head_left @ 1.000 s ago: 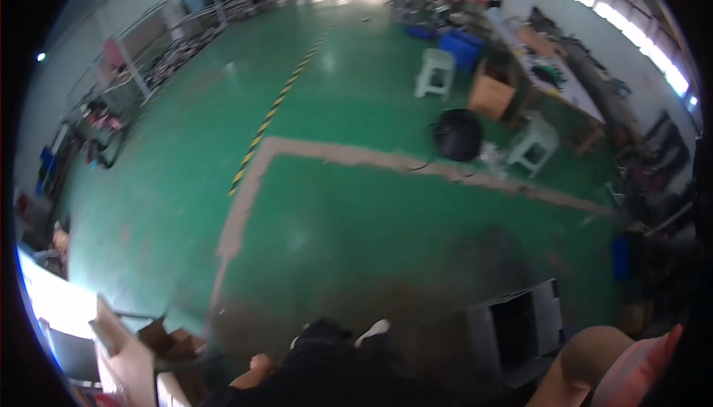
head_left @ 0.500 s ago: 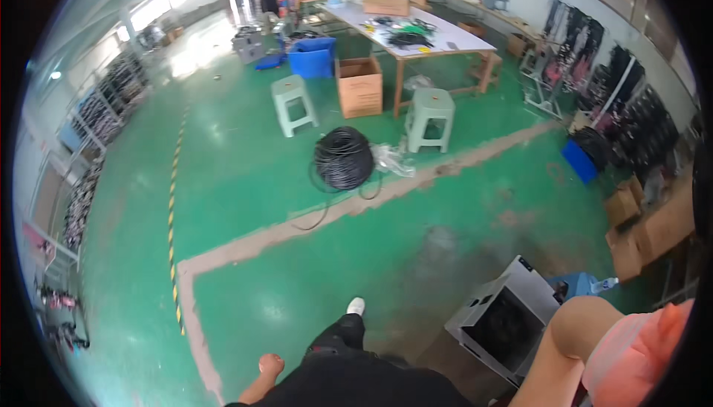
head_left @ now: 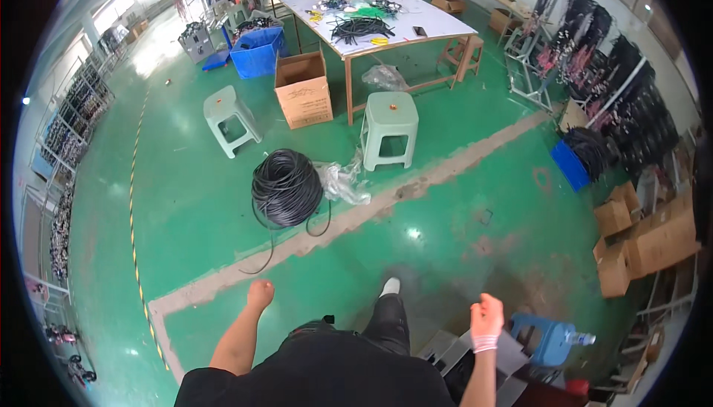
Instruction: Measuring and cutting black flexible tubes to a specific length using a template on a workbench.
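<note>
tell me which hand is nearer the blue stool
Right. The right hand is just left of the blue stool in the picture; the left hand is much farther left, across the body.

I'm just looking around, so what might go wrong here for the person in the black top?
Tripping: a loose end of the black cable coil lies out on the green floor and might catch a foot.

Slipping: the crumpled clear plastic beside the coil could slide if stepped on.

Bumping: the open grey case sits on the person's right side, near the gloved right hand, so turning that way might mean knocking it.
</note>
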Demonstrator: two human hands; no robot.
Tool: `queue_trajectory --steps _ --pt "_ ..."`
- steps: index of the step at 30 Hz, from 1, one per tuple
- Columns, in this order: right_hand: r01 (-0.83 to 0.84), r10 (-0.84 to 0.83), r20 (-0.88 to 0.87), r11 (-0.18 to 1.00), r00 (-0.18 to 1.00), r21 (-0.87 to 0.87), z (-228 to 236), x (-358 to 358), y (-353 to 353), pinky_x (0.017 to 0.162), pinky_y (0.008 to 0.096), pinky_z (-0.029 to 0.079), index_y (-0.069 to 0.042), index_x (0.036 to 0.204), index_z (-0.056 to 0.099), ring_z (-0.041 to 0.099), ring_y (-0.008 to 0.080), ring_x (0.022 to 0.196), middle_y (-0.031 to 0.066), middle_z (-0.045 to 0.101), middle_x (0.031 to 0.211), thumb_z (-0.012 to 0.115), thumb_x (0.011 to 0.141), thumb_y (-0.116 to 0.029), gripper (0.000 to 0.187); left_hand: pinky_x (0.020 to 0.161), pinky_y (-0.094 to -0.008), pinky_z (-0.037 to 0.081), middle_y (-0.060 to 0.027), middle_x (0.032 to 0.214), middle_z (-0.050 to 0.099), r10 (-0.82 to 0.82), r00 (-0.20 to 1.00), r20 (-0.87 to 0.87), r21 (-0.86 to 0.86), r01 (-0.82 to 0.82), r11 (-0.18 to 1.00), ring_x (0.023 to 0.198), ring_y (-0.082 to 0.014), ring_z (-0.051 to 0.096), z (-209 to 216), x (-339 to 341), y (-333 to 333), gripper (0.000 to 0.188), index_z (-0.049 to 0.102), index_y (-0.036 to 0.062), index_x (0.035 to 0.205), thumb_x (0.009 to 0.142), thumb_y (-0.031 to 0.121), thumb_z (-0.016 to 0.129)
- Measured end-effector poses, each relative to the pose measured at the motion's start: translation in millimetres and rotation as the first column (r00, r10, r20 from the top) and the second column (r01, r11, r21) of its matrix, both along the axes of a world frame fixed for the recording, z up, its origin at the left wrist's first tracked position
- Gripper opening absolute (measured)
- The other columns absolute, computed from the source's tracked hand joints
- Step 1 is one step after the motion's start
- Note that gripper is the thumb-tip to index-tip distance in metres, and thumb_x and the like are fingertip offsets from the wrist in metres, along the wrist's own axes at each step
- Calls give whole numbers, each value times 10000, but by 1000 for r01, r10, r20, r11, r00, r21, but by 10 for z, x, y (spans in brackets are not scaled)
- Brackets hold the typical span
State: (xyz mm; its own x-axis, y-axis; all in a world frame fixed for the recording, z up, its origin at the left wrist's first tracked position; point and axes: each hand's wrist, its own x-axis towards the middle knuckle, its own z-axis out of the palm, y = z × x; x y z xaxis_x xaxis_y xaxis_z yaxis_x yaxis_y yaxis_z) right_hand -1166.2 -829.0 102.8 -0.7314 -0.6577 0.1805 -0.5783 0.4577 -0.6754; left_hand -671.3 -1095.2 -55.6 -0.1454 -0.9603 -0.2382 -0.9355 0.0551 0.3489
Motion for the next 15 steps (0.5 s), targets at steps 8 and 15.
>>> queue_trajectory --steps 8,15 --pt "-492 489 75 871 869 17 132 -1460 -3241 765 299 479 -47 1040 570 588 232 880 124 586 995 600 794 -76 250 810 -435 469 -202 938 618 193 959 209 563 -279 778 919 -369 583 -219 -801 279 303 658 81 875 742 274 465" --pt "-570 564 88 816 821 90 -2 -2939 -5126 825 380 465 -52 1052 549 552 321 975 148 578 1034 591 788 -109 273 800 -409 476 -143 951 641 173 977 129 336 -207 919 910 -288 612 -232 -1932 -1274 319 667 80 871 693 321 556"
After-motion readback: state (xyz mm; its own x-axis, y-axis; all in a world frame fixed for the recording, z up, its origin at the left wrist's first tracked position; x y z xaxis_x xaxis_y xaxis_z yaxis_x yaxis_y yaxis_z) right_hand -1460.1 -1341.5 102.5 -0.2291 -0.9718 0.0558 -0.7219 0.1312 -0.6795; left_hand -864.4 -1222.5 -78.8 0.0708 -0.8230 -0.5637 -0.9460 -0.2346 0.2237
